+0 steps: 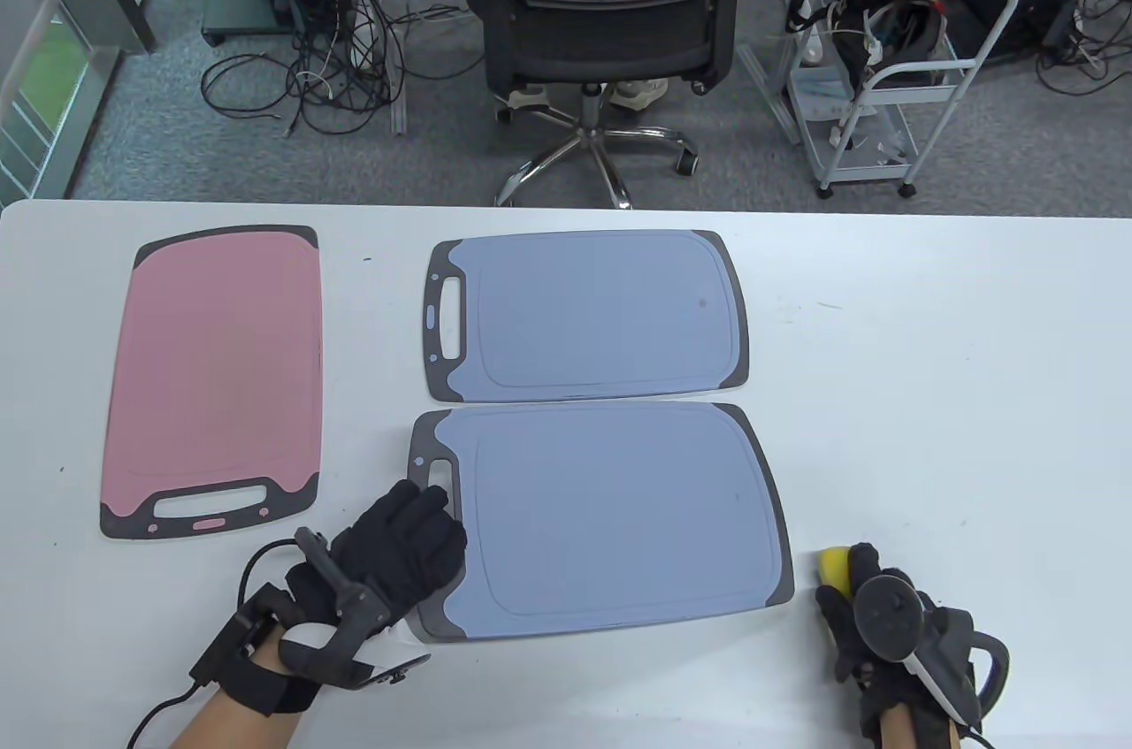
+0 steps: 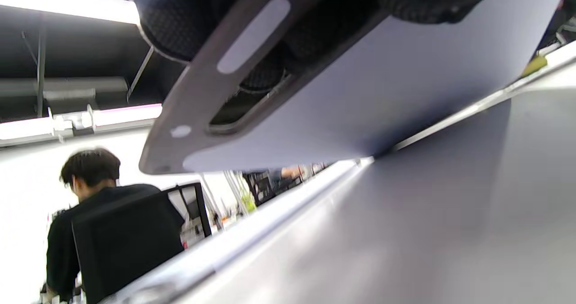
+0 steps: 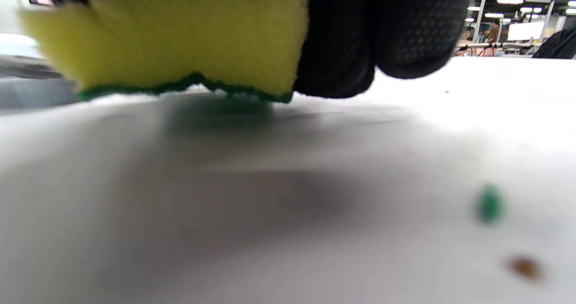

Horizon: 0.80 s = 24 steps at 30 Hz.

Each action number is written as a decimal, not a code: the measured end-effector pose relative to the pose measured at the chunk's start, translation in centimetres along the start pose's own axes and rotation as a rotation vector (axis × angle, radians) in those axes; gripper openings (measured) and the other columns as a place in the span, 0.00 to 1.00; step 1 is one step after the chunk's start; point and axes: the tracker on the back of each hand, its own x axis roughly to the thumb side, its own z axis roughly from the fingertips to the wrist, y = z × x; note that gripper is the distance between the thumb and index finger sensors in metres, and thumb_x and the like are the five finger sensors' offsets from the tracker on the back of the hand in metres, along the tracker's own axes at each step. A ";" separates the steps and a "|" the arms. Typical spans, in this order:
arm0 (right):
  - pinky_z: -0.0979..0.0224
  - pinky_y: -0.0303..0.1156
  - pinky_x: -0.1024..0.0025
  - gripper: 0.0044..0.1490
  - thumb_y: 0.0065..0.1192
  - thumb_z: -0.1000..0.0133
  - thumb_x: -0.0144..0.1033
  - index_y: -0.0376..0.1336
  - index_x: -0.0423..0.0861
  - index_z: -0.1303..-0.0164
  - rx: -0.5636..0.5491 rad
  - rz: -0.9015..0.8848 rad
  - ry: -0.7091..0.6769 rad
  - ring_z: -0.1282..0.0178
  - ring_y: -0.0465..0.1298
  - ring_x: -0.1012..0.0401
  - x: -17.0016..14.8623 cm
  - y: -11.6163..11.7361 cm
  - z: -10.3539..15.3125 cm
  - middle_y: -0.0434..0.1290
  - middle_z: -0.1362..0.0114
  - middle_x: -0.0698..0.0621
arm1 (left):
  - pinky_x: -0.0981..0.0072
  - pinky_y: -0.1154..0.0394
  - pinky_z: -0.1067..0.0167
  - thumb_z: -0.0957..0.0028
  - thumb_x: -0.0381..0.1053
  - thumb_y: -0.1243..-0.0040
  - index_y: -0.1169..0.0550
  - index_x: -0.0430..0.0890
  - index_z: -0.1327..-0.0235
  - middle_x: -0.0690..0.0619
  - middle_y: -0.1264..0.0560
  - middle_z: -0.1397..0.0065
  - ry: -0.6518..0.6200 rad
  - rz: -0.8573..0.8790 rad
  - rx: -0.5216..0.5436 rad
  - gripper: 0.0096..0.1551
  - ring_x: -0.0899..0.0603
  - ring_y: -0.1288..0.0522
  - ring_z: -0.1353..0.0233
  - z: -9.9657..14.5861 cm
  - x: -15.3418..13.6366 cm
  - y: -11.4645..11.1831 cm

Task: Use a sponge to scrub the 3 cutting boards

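Three cutting boards lie on the white table (image 1: 929,360): a pink board (image 1: 212,378) at the left, a far blue board (image 1: 601,311) in the middle, and a near blue board (image 1: 619,519) in front of it. My left hand (image 1: 407,541) grips the near board's handle end. In the left wrist view that end of the near blue board (image 2: 382,92) is tilted up off the table, with gloved fingers (image 2: 180,20) showing above the handle slot. My right hand (image 1: 853,590) holds a yellow sponge (image 1: 833,566) just right of this board. The sponge (image 3: 180,34) rests green side down on the table.
A black office chair (image 1: 610,15) stands behind the table's far edge, with a white cart (image 1: 893,95) to its right. A person in black (image 2: 103,214) sits in the background. Small green (image 3: 489,203) and brown specks lie on the table near the sponge.
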 end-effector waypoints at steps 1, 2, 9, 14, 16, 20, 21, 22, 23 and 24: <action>0.42 0.74 0.54 0.46 0.60 0.47 0.59 0.60 0.45 0.23 0.001 -0.006 -0.001 0.51 0.77 0.56 0.0 -0.1 -0.1 0.73 0.37 0.45 | 0.46 0.21 0.33 0.51 0.66 0.41 0.25 0.55 0.45 0.58 0.19 0.41 0.006 0.006 0.026 0.25 0.45 0.19 0.31 0.1 -0.4 0.5; 0.42 0.74 0.54 0.46 0.60 0.47 0.59 0.60 0.45 0.23 0.003 -0.011 -0.005 0.50 0.77 0.56 0.0 -0.1 -0.2 0.73 0.37 0.45 | 0.46 0.21 0.34 0.52 0.65 0.40 0.24 0.54 0.45 0.58 0.18 0.41 0.010 0.010 0.051 0.25 0.43 0.19 0.31 0.3 -0.9 1.1; 0.41 0.74 0.54 0.46 0.60 0.46 0.60 0.59 0.45 0.22 -0.012 -0.086 -0.032 0.50 0.77 0.56 0.4 -0.7 -0.4 0.72 0.36 0.45 | 0.46 0.20 0.34 0.53 0.64 0.38 0.23 0.55 0.46 0.58 0.18 0.41 0.055 -0.092 0.082 0.25 0.44 0.19 0.31 -0.5 -4.6 2.4; 0.41 0.74 0.54 0.46 0.60 0.46 0.60 0.59 0.44 0.22 -0.038 -0.135 -0.034 0.50 0.77 0.56 0.1 -1.3 -0.4 0.73 0.36 0.45 | 0.45 0.21 0.33 0.52 0.64 0.38 0.24 0.55 0.45 0.58 0.19 0.41 0.054 -0.128 0.072 0.25 0.44 0.19 0.31 -5.3 -8.2 -0.4; 0.41 0.74 0.54 0.46 0.60 0.46 0.60 0.59 0.44 0.22 -0.039 -0.144 -0.026 0.50 0.77 0.55 0.0 -1.4 -0.4 0.72 0.36 0.45 | 0.45 0.22 0.33 0.52 0.64 0.38 0.24 0.55 0.45 0.58 0.19 0.41 0.057 -0.132 0.051 0.25 0.44 0.20 0.30 -7.7 -9.4 -2.1; 0.41 0.74 0.54 0.46 0.60 0.46 0.60 0.59 0.44 0.22 -0.064 -0.159 -0.018 0.50 0.77 0.56 -0.3 -1.7 -0.3 0.73 0.36 0.45 | 0.46 0.22 0.33 0.53 0.64 0.38 0.24 0.55 0.46 0.58 0.19 0.41 0.040 -0.132 0.010 0.25 0.44 0.20 0.31 -11.9 -10.9 -5.2; 0.41 0.74 0.54 0.46 0.60 0.46 0.60 0.59 0.44 0.22 -0.066 -0.160 -0.015 0.50 0.77 0.56 -0.4 -1.7 -0.4 0.72 0.36 0.45 | 0.46 0.22 0.33 0.53 0.64 0.38 0.24 0.55 0.46 0.58 0.19 0.42 0.028 -0.135 0.010 0.25 0.44 0.20 0.31 -12.8 -11.1 -5.9; 0.41 0.74 0.54 0.46 0.60 0.46 0.60 0.59 0.44 0.22 -0.067 -0.161 -0.013 0.50 0.77 0.56 -0.4 -1.7 -0.4 0.72 0.36 0.45 | 0.46 0.22 0.33 0.53 0.64 0.38 0.24 0.55 0.46 0.58 0.19 0.41 0.026 -0.135 -0.004 0.25 0.44 0.20 0.31 -13.6 -11.4 -6.6; 0.41 0.74 0.54 0.46 0.60 0.46 0.60 0.59 0.44 0.22 -0.068 -0.163 -0.012 0.50 0.77 0.56 -0.5 -1.7 -0.4 0.73 0.36 0.45 | 0.47 0.22 0.32 0.53 0.64 0.38 0.24 0.55 0.46 0.59 0.19 0.41 0.032 -0.123 -0.009 0.25 0.44 0.20 0.31 -14.0 -11.6 -7.0; 0.41 0.74 0.54 0.46 0.60 0.46 0.60 0.59 0.44 0.22 -0.068 -0.164 -0.011 0.50 0.77 0.56 -0.5 -1.6 -0.4 0.72 0.36 0.45 | 0.47 0.22 0.32 0.53 0.64 0.38 0.24 0.56 0.46 0.59 0.19 0.41 0.037 -0.108 -0.026 0.25 0.44 0.20 0.30 -14.7 -11.8 -7.7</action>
